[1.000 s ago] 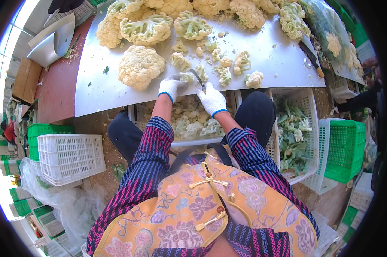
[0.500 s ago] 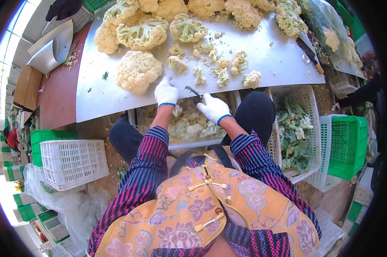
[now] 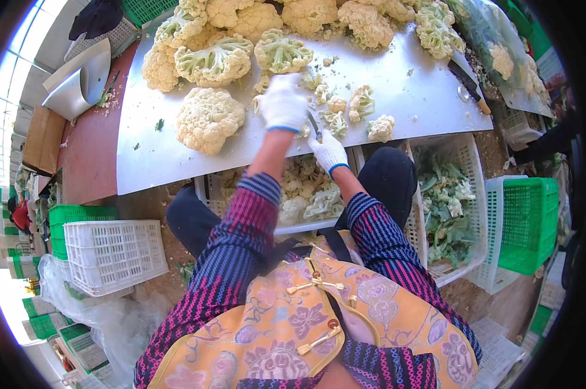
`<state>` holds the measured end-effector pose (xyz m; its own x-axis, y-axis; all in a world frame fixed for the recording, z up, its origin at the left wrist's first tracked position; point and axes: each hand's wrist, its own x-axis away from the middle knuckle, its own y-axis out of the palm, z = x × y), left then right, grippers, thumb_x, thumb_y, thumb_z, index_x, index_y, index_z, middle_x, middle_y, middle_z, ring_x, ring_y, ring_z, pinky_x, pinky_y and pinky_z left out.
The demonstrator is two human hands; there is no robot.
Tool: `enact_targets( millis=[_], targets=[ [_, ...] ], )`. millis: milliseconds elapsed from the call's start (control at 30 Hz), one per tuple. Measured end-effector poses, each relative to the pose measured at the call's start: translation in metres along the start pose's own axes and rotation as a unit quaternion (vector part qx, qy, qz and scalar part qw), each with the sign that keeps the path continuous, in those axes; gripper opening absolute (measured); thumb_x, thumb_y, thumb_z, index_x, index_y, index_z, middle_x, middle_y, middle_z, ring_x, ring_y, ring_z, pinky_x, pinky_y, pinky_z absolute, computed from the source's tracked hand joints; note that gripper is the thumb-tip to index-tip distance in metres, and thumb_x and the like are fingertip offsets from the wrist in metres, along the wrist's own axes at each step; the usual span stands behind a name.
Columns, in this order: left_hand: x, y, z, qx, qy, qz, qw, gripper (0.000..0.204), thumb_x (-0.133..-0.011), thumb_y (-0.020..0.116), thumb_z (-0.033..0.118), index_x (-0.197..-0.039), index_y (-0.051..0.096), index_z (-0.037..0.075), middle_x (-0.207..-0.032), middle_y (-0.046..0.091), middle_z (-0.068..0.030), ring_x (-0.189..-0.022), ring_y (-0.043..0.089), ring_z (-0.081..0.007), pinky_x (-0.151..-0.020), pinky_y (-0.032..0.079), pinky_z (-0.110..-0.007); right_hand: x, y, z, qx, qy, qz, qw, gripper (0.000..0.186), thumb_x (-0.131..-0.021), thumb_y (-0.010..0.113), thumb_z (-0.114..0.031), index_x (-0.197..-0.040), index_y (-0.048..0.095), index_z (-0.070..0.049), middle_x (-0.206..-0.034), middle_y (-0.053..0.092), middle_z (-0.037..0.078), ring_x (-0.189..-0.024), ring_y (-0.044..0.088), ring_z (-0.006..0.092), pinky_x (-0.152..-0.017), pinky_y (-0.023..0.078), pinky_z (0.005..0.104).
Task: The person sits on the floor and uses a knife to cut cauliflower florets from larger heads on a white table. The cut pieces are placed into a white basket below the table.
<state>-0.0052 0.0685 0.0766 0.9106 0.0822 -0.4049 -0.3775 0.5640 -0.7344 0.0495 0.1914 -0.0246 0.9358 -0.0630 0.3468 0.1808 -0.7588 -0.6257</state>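
My left hand [image 3: 284, 104], in a white glove, is smeared by motion over the small cauliflower florets on the pale metal-looking tabletop. Its fingers do not show clearly enough to tell what they touch. Closed round a small dark knife [image 3: 314, 124], my gloved right hand [image 3: 330, 151] is at the table's front edge, blade pointing up and to the left. Florets [image 3: 362, 104] lie just beyond it. Left of my hands sits a large cauliflower head [image 3: 210, 120]. Below the edge, between my knees, a white crate [image 3: 306, 227] holds cut florets.
Cauliflower heads [image 3: 309, 16] are piled along the far side. A larger knife [image 3: 469, 87] lies at the table's right end. Crates with green leaves [image 3: 443, 201] and a green crate [image 3: 529, 223] stand right; white crates [image 3: 115, 253] and clear plastic [image 3: 121, 321] are left.
My left hand has swung right and away from me, from beside the large head to over the florets. The right hand has risen slightly to the right with the knife.
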Motion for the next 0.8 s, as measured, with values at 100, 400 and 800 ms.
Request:
enact_targets(
  millis=[100,400,800],
  targets=[
    [-0.027,0.006,-0.099,-0.194,-0.088,-0.082,0.974,0.042,-0.078,0.069,0.027,-0.118,0.068,0.014,-0.117,0.067,-0.0147,-0.107,0.065,-0.0308,-0.091,0.051,-0.039,0.008,0.001,-0.009,0.0,-0.024,-0.108,0.994,0.052,-0.087,0.053,-0.048,-0.12,0.06,-0.007,-0.112,0.067,0.023,-0.105,0.063,0.0416,-0.092,0.047,0.0466],
    [0.0,-0.008,-0.115,0.251,-0.335,-0.285,0.862,0.031,-0.093,0.065,0.026,-0.104,0.07,-0.002,-0.082,0.071,-0.012,-0.066,0.069,-0.0198,-0.06,0.057,-0.032,-0.026,0.009,-0.007,-0.085,-0.033,0.024,0.996,0.047,-0.087,0.058,-0.042,-0.118,0.058,-0.006,-0.099,0.067,0.022,-0.096,0.064,0.0394,-0.085,0.048,0.0467],
    [0.04,-0.004,-0.117,0.209,-0.345,-0.292,0.867,0.038,-0.091,0.066,0.029,-0.105,0.069,-0.006,-0.085,0.071,-0.0169,-0.059,0.069,-0.0227,-0.055,0.057,-0.033,0.028,0.01,-0.01,0.107,-0.122,0.052,0.985,0.035,-0.092,0.059,-0.038,-0.109,0.054,-0.009,-0.088,0.071,0.017,-0.081,0.067,0.0405,-0.072,0.052,0.0517]
  ],
)
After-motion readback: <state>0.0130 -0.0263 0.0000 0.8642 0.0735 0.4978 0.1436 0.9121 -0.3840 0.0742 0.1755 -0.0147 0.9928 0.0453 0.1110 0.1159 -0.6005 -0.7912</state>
